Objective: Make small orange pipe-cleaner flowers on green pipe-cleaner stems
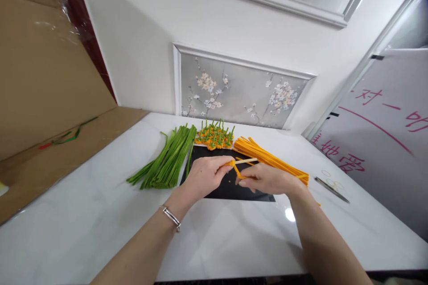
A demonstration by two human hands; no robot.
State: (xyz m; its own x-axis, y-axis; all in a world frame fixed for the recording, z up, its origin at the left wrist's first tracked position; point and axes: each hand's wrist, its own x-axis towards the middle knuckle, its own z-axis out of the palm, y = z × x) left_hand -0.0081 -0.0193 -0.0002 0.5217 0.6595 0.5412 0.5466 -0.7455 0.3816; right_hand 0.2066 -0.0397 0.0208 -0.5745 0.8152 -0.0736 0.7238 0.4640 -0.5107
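My left hand (205,176) is closed, pinching a pale thin stick (246,160) near one end, where orange fuzzy strip is wound around it. From that winding an orange pipe cleaner (237,172) runs down to my right hand (269,178), whose fingers are closed on it. Both hands are over a black mat (230,190). Behind them stands a cluster of small orange pieces with green stems (214,137). A bundle of green pipe cleaners (170,160) lies to the left, and a bundle of orange pipe cleaners (272,159) lies behind my right hand.
On the right of the white table (234,240) lies a slim dark tool (332,189), its kind unclear, with thin pale loops (332,183) beside it. Cardboard (50,75) borders the left side. A wall with a framed flower panel (240,89) closes off the back.
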